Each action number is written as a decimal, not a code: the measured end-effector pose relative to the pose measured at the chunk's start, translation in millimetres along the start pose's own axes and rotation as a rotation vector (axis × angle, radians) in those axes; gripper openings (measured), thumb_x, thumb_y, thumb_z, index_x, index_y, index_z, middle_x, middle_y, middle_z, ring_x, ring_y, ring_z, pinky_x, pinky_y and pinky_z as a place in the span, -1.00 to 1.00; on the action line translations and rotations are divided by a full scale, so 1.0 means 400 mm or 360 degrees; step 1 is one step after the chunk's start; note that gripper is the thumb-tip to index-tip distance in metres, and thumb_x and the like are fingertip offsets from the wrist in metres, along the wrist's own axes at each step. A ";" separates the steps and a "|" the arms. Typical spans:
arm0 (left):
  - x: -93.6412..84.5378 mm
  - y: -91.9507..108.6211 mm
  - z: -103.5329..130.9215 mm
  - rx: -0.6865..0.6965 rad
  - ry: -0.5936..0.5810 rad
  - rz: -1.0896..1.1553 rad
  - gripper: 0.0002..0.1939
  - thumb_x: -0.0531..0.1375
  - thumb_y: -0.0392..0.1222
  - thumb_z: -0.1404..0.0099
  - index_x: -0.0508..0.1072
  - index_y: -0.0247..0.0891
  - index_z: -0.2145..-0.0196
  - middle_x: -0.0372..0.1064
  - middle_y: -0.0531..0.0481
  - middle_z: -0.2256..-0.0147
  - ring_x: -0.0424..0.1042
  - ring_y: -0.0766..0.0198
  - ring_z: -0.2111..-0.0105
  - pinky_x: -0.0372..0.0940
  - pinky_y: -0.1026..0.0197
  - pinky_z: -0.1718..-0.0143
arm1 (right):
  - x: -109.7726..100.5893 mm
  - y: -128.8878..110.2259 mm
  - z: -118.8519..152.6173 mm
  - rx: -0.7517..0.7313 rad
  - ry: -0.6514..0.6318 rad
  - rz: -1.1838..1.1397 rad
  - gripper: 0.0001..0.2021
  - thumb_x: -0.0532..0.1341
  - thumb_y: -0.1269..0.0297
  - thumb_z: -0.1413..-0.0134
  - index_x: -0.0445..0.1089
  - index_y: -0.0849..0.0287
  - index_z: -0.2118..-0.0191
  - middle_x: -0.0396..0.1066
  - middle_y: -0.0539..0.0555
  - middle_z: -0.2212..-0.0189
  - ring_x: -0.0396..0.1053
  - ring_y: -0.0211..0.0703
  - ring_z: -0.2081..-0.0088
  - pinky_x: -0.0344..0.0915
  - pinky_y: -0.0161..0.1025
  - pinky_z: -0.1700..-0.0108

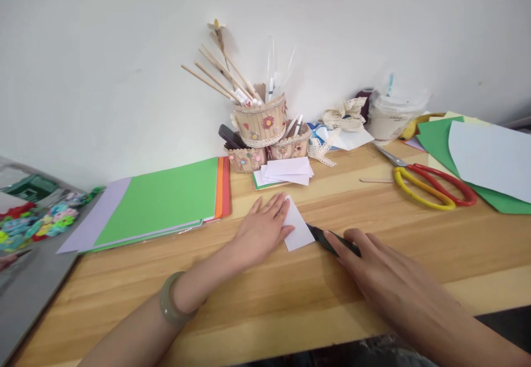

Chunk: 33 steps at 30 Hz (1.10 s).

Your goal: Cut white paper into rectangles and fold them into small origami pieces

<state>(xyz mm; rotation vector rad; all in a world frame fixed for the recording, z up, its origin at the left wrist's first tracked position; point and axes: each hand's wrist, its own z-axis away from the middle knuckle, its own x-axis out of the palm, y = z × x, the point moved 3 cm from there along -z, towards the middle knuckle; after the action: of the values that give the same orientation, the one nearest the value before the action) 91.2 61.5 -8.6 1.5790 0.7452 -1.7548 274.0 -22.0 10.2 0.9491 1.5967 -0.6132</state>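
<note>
A small white piece of paper [299,227] lies on the wooden table in front of me. My left hand [263,228] rests on its left edge, fingers stretched out and pressing it down. In my right hand [379,270] is a black utility knife [327,239], its tip at the right edge of the paper. The fingers wrap over the handle, so part of it is hidden. Just behind the paper sits a small stack of white slips [286,172], with a little green showing beneath.
Coloured sheets [166,201] lie to the left. Decorated wooden holders [261,120] with sticks and pens stand by the wall. Scissors [427,184] with red and yellow handles lie at right, near more paper [493,159], a plastic cup [392,115] and lace ribbon [344,115].
</note>
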 end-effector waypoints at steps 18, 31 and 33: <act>0.018 -0.007 -0.005 0.0010 0.0087 -0.0005 -0.41 -0.18 0.01 -0.42 -0.04 -0.49 -0.23 -0.18 -0.24 -0.26 -0.16 0.15 -0.26 -0.09 0.06 -0.23 | -0.007 -0.019 -0.013 0.0014 0.0077 0.0165 -0.50 -0.03 0.66 0.09 0.17 0.40 -0.06 0.29 0.18 0.36 0.38 -0.08 0.41 0.41 -0.16 0.45; 0.024 -0.008 -0.007 0.0017 0.0136 0.0031 -0.43 -0.13 -0.02 -0.41 0.01 -0.50 -0.22 -0.12 -0.28 -0.24 -0.11 0.12 -0.25 -0.04 0.07 -0.20 | 0.002 -0.031 -0.014 0.0080 0.0075 0.0222 -0.51 0.02 0.66 0.11 0.17 0.38 -0.04 0.27 0.16 0.35 0.36 -0.09 0.43 0.40 -0.16 0.47; 0.023 -0.008 -0.007 0.0015 0.0134 0.0034 -0.42 -0.13 -0.02 -0.41 0.00 -0.52 -0.22 -0.12 -0.29 -0.24 -0.10 0.11 -0.24 -0.04 0.06 -0.20 | 0.004 -0.033 -0.013 0.0084 0.0072 0.0229 -0.50 0.03 0.66 0.10 0.16 0.37 -0.05 0.26 0.16 0.34 0.36 -0.09 0.42 0.40 -0.16 0.47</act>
<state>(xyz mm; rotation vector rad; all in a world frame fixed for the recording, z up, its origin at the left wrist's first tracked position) 90.0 64.7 -18.2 1.6698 0.7579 -1.6879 260.0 -24.6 8.5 1.1136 1.5425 -0.5392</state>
